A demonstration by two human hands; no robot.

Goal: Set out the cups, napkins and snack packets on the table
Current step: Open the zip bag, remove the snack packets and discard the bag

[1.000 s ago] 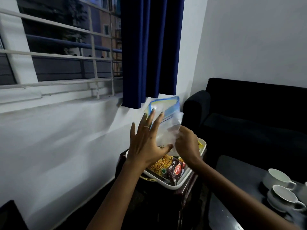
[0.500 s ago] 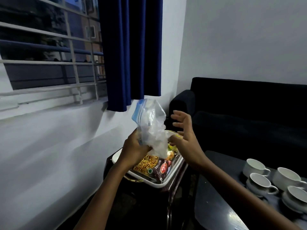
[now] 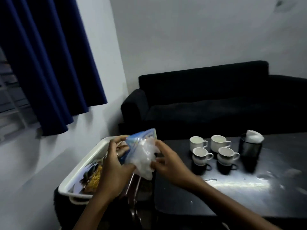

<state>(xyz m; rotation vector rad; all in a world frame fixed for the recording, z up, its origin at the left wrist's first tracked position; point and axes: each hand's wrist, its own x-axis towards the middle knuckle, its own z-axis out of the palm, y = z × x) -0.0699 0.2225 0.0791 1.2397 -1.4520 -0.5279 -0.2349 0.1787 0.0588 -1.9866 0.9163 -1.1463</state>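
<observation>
Both hands hold a clear plastic bag with a blue top above the gap between tray and table. My left hand grips its left side and my right hand pinches its right side. Under my left hand a white tray carries snack packets, partly hidden by my wrist. On the black table stand several white cups, the two nearer ones on saucers. A dark holder with white napkins stands to the right of the cups.
A black sofa runs behind the table against the white wall. A dark blue curtain hangs at the upper left over a window. The tray rests on a dark side table left of the black table.
My view has swung right and down, bringing the table, cups and napkin holder into sight. The bag has come lower, and my right hand now pinches it instead of hovering open beside it.
</observation>
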